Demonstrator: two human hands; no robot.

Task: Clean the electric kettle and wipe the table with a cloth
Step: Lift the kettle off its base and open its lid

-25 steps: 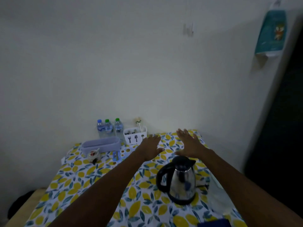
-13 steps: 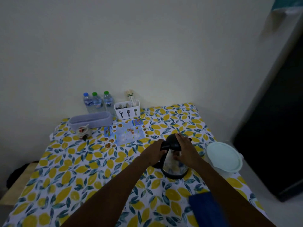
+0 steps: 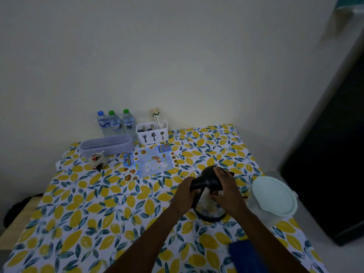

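A steel electric kettle [image 3: 208, 207] with a black lid and black handle stands on the table [image 3: 82, 217], which is covered by a lemon-print cloth. My left hand [image 3: 184, 196] is closed around the handle on the kettle's left side. My right hand [image 3: 226, 192] lies over the lid and the right side of the body, touching both. A dark blue cloth [image 3: 244, 257] lies on the table near the front edge, under my right forearm, partly hidden by it.
Along the wall stand three water bottles [image 3: 115, 123], a white cutlery holder [image 3: 152, 132] and a lilac oblong box [image 3: 107, 145]. A small jar [image 3: 97, 160] and a printed leaflet [image 3: 151, 162] lie in front. A lidded pale-green tub [image 3: 273, 196] sits at the right edge.
Both hands came back from the far side of the table and closed on the kettle. The view tilted down, so the table now fills more of the frame.
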